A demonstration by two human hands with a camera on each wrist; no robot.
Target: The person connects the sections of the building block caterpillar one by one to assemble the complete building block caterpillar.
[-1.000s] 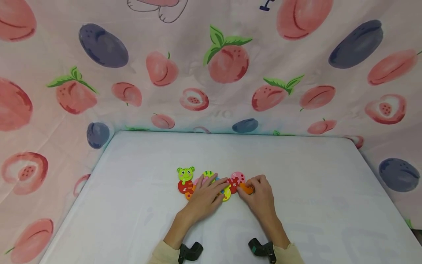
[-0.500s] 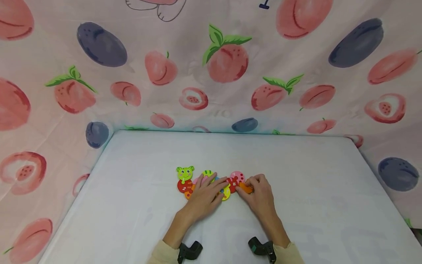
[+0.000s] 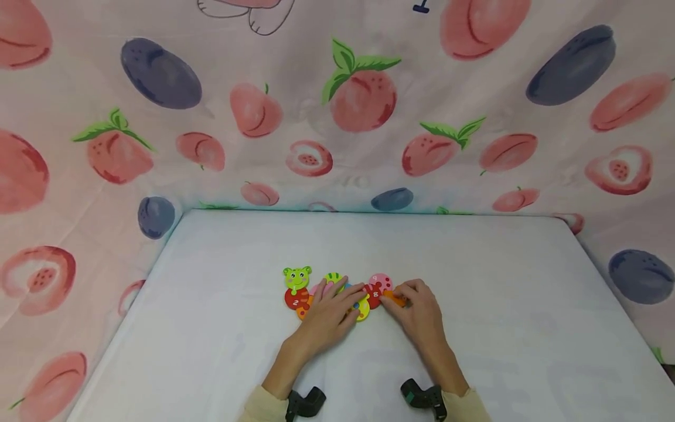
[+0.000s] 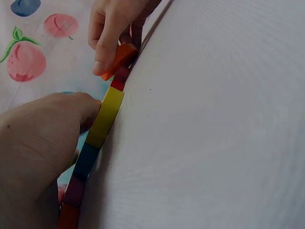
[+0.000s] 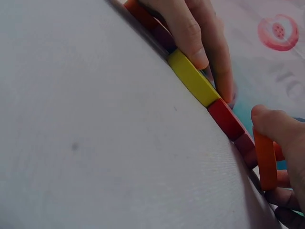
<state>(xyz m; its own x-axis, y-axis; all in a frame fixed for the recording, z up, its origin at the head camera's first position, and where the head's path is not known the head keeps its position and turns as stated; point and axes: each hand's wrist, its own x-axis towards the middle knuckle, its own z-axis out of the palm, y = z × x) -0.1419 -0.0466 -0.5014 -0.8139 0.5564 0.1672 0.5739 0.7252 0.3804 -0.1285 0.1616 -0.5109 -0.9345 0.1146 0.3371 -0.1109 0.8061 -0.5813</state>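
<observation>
A caterpillar puzzle lies on the white table, with a green smiling head piece at its left end. Red piece 2 sits under the head, and a yellow piece, red piece 8 and a pink spotted piece run toward the right. My left hand rests across the middle pieces, fingers spread, hiding several of them. At the right end my right hand pinches an orange piece between thumb and fingers. That piece stands tilted against the end of the row in the right wrist view.
A white cloth covers the table. Behind it and at the sides hangs a curtain printed with peaches and plums. Black camera mounts sit on both wrists.
The right hand has shifted and turned slightly, and less of the orange piece shows beside red piece 8. The left hand stays in place on the puzzle.
</observation>
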